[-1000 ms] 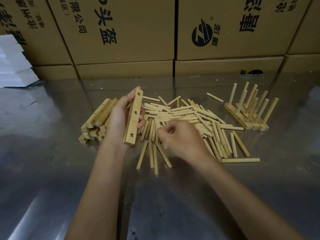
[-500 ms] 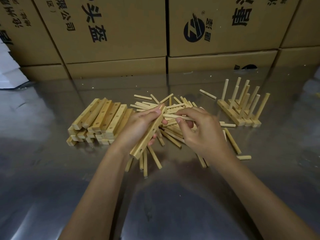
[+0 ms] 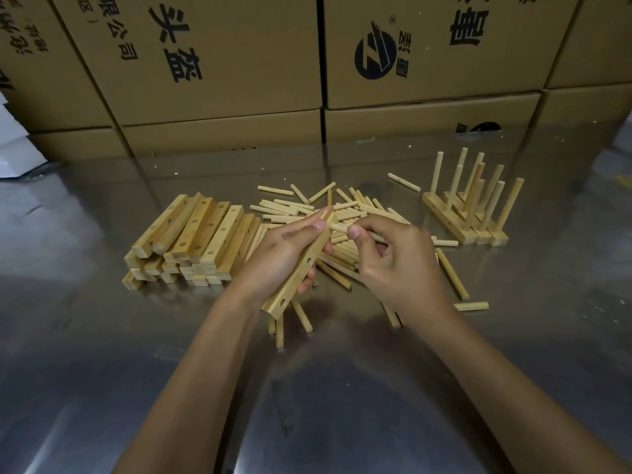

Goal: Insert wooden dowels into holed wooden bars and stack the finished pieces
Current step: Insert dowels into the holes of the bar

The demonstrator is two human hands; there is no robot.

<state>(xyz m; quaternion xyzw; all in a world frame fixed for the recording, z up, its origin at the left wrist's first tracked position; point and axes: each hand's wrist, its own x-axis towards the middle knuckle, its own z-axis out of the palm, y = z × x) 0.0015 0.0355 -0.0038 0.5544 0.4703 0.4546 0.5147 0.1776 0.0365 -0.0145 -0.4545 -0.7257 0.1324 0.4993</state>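
Fingers [image 3: 354, 230] amid loose dowels [image 3: 376, 213], cardboard boxes [image 3: 222, 63] behind

You had a single wide-angle head camera, looking forward and down from above your forearms across the shiny grey metal table [image 3: 102, 354]. It sat close to the work, your two hands at mid-frame. It faced the wall of stacked brown cardboard boxes [image 3: 219, 63] along the table's far edge, lines bowing toward the frame's edges.
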